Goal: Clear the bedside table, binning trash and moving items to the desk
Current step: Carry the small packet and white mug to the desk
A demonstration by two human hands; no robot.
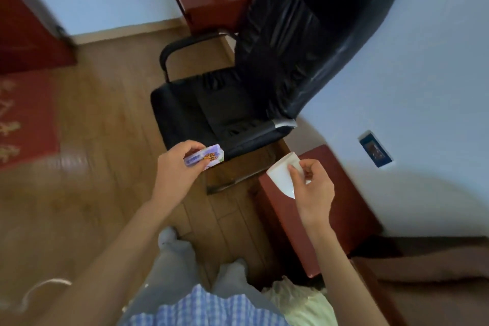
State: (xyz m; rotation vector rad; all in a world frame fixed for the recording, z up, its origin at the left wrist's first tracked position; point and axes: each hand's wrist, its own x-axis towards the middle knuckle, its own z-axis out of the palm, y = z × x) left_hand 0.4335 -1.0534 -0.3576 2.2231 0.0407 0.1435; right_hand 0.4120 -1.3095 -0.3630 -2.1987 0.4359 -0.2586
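Wood floor (111, 119) runs under a black office chair (225, 114). Left hand (177, 167) pinches a purple packet (205, 159) and right hand (312, 190) grips a white paper cup (281, 174) above the bedside table's (341, 206) near edge, probably for carrying away.

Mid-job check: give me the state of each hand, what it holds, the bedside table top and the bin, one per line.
left hand: closed on the purple packet
purple packet: held above the floor, near the chair
right hand: gripping the white cup
white cup: tilted, held over the bedside table
bedside table: visible top bare
bin bag: open, contents unclear
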